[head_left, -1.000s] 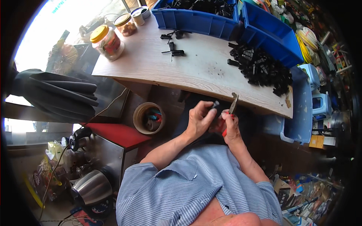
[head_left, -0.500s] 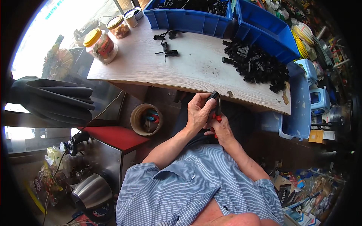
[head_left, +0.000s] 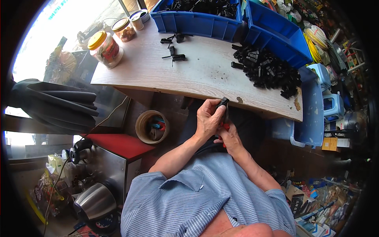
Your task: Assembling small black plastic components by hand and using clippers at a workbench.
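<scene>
My left hand (head_left: 207,119) is closed around a small black plastic part (head_left: 224,102), with the thumb on top, just off the table's front edge. Below and right of it, my right hand (head_left: 232,139) grips red-handled pliers (head_left: 226,126). The pliers' jaws reach up beside the part and are partly hidden by my left fingers, so contact with it is unclear. A heap of similar black parts (head_left: 268,69) lies at the right of the table (head_left: 197,71). A few black parts (head_left: 179,57) with thin stems are farther left.
At the back stand a blue bin (head_left: 197,24) holding black parts and another blue bin (head_left: 278,33). A jar with a yellow lid (head_left: 106,49) sits at the left. A round bucket (head_left: 139,128) is below the table, beside a red-topped cabinet (head_left: 118,144).
My right hand and the pliers have shifted slightly left and down, nearer my left hand; less of the jaws shows. My left hand still holds the black part in nearly the same place.
</scene>
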{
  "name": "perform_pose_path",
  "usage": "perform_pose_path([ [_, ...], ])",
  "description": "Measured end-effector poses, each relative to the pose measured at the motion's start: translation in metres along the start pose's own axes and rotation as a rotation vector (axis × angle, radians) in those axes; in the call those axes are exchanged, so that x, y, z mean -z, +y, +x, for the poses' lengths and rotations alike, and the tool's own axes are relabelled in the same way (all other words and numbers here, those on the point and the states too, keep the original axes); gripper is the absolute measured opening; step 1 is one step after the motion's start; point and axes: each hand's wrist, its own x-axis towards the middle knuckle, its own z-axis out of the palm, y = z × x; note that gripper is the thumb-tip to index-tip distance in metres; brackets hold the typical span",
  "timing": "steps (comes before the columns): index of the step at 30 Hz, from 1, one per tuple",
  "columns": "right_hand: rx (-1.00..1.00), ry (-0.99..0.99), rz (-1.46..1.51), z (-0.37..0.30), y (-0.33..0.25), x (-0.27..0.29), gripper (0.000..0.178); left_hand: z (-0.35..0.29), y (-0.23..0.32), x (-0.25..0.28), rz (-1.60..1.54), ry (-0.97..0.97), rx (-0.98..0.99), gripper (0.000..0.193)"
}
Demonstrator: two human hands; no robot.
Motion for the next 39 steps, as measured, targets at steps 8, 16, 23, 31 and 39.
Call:
perform_pose_path([
  [8,0.006,0.004,0.005,-0.005,-0.003,-0.001,0.039,0.001,-0.005,-0.001,0.027,0.01,-0.016,0.018],
  [16,-0.008,0.004,0.062,0.005,0.017,0.006,0.023,0.001,-0.014,0.0,0.116,-0.06,-0.051,0.019],
  [23,-0.014,-0.01,0.147,0.001,0.012,0.014,0.022,0.011,-0.015,-0.01,0.271,-0.035,-0.159,0.021],
  [31,0.022,0.125,0.457,0.004,0.017,0.033,0.024,0.089,0.019,-0.068,0.491,-0.253,-0.339,0.022],
  [39,0.018,0.176,0.452,-0.004,0.019,0.047,0.022,0.149,0.064,-0.075,0.849,-0.01,-0.95,0.041],
])
